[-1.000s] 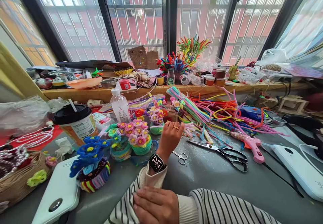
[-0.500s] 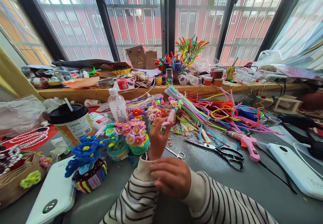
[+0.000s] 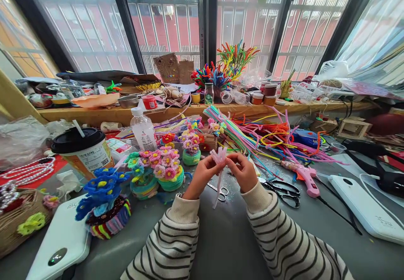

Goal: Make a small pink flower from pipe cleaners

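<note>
Left hand [image 3: 204, 174] and right hand [image 3: 242, 171] meet above the counter [image 3: 240, 229], each pinched shut on the same pale pink pipe cleaner bundle [image 3: 218, 157]. I note the looped top stands between the fingertips while its tail hangs down toward the small scissors [image 3: 222, 190]; gripping from both sides likely steadies it for shaping. Finished flower pots [image 3: 166, 170] sit just left, large scissors [image 3: 280, 187] and a pink glue gun [image 3: 301, 172] within reach at right.
</note>
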### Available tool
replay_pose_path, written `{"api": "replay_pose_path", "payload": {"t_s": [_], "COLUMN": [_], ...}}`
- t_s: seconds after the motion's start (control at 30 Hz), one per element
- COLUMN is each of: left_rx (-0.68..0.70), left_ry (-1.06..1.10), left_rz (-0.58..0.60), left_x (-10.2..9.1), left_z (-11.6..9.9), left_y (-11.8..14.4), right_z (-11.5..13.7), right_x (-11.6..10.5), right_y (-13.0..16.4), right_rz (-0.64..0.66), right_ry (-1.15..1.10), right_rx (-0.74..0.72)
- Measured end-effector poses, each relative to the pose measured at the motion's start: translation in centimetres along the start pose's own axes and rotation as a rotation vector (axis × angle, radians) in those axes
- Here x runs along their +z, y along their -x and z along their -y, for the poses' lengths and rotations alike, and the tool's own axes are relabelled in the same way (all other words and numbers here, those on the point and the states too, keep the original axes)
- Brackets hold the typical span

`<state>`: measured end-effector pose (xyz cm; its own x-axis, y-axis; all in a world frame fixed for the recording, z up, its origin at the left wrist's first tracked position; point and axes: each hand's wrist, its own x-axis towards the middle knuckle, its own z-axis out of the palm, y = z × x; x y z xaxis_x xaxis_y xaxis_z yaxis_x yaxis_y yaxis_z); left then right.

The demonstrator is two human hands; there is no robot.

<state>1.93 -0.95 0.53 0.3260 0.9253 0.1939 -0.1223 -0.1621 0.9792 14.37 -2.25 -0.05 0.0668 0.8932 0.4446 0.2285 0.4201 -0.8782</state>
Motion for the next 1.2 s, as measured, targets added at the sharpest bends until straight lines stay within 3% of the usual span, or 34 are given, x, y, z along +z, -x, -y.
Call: {"api": "replay_pose_path", "payload": {"t_s": [0.17,0.27,0.5,0.63,0.77,0.83,0.93,1.0,1.2], "left_rx": [-0.066,-0.116,-0.105,-0.041,0.018,0.022,-0.002,-0.009,0.057], "left_ry": [-0.035,0.006,0.156,0.201,0.15,0.089,-0.049,-0.127,-0.193], "left_rz": [0.078,0.077,-0.163,-0.337,-0.413,-0.381,-0.224,-0.143,-0.15], "left_x": [-0.1,-0.1,-0.5,-0.8,-1.0,-1.0,-0.9,-0.7,-0.3], "left_z": [0.2,0.6,1.5,1.7,2.0,2.1,1.9,1.7,1.5], "left_y": [0.0,-0.1,-0.8,-0.9,-0.8,-0.8,-0.7,-0.5,-0.2], "right_z": [-0.4,-0.8,-1.6,-1.7,-1.8,-1.9,-1.7,-1.7,-2.3], "right_x": [-0.5,-0.5,-0.4,-0.3,-0.1,-0.1,-0.5,-0.6,-0.2], "right_y": [-0.6,-0.8,-0.9,-0.8,-0.7,-0.7,-0.7,-0.7,-0.5], "right_rz": [0.137,0.124,0.089,0.165,0.241,0.235,0.12,0.118,0.26], "right_ry": [-0.102,-0.183,-0.239,-0.185,-0.156,-0.081,0.094,0.172,0.109], "right_rx": [0.114,0.175,0.238,0.243,0.274,0.249,0.085,-0.003,0.128]}}
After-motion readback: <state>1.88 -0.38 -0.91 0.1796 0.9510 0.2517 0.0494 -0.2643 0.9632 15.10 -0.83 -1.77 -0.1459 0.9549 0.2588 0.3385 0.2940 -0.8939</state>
